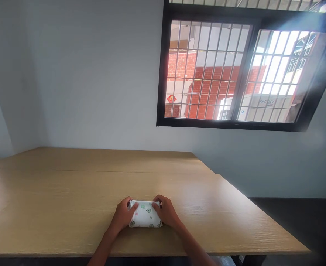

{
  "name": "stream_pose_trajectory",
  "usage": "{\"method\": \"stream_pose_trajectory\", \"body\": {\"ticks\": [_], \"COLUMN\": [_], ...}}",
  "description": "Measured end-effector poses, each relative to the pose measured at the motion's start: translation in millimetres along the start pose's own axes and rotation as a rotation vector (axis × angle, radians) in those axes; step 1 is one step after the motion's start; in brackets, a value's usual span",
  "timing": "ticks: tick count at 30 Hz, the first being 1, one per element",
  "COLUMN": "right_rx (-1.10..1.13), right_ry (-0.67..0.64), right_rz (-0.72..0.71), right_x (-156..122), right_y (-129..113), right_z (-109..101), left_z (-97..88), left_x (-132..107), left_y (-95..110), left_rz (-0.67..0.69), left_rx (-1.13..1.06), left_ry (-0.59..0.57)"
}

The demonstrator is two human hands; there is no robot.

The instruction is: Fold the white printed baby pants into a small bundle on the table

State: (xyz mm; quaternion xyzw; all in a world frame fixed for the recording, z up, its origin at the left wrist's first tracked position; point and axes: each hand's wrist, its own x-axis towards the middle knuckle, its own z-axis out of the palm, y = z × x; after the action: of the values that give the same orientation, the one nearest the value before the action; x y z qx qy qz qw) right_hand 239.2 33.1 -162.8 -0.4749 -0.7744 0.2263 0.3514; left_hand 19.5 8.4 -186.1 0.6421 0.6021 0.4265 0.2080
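Observation:
A small white bundle of folded cloth [144, 216], printed with green leaf-like shapes and a little pink, lies near the front of the wooden table. My left hand [123, 214] grips its left end, the thumb on top and the fingers curled round the far left corner. At the opposite end my right hand [167, 211] holds it the same way, thumb pressing on the upper face. The cloth's underside and some of my fingertips are hidden.
The wide wooden table [68, 207] has a seam across its far part and a slanting right edge. Behind it rises a pale wall [96, 74] with a dark-framed, barred window [207, 123]. Dark floor [295, 214] shows at the right.

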Motion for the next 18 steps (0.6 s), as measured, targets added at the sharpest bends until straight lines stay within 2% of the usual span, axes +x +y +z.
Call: {"method": "stream_pose_trajectory", "body": {"ticks": [4,6,7,9,12,15,18], "right_rx": [-0.095,-0.142,-0.164,-0.213,-0.311,-0.426,-0.432], "right_ry": [0.092,0.122,0.1,-0.026,-0.229,-0.233,-0.177], "right_rz": [-0.018,-0.06,-0.099,-0.206,-0.363,-0.532,-0.699], "right_x": [-7.5,-19.7,-27.7,-46.1,-72.5,-91.7,-102.9], "right_y": [-7.8,-19.5,-25.6,-33.9,-27.9,-6.0,1.4], "right_z": [0.2,-0.6,-0.7,-0.1,4.1,10.1,5.7], "left_z": [-4.6,-8.6,-10.0,-10.6,-6.4,-2.6,-7.6], "left_x": [-13.6,-30.1,-39.6,-58.0,-78.2,-90.5,-101.2], "left_y": [11.3,14.4,13.7,7.0,-13.3,-32.3,-33.0], "left_rz": [0.037,0.126,0.208,0.407,0.612,0.677,0.623], "left_rx": [0.105,0.146,0.182,0.298,0.476,0.513,0.34], "left_ry": [0.118,0.124,0.09,-0.035,-0.205,-0.249,-0.335]}}
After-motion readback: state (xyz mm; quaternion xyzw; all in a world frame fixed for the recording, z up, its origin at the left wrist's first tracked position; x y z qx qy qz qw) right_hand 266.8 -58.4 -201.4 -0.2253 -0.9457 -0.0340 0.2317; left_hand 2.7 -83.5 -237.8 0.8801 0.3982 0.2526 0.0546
